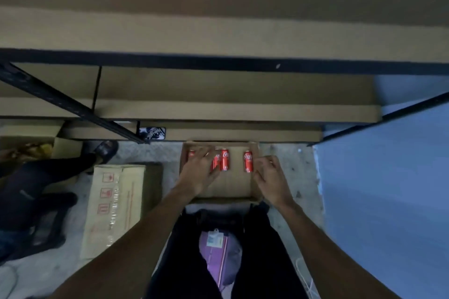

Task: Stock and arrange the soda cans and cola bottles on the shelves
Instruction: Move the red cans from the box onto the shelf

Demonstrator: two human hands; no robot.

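Red, white-scripted Coca-Cola cans [224, 160] sit at the far end of the open cardboard box [230, 184], frame centre; my left hand [198, 170] spreads straight-fingered over the leftmost, my right hand [269, 177] curls round the box's right wall.

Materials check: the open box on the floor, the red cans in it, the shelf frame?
Open box: matte brown cardboard, folded flaps.
Red cans: probably printed aluminium, slight sheen.
Shelf frame: dark painted metal, seemingly; perforated upright.
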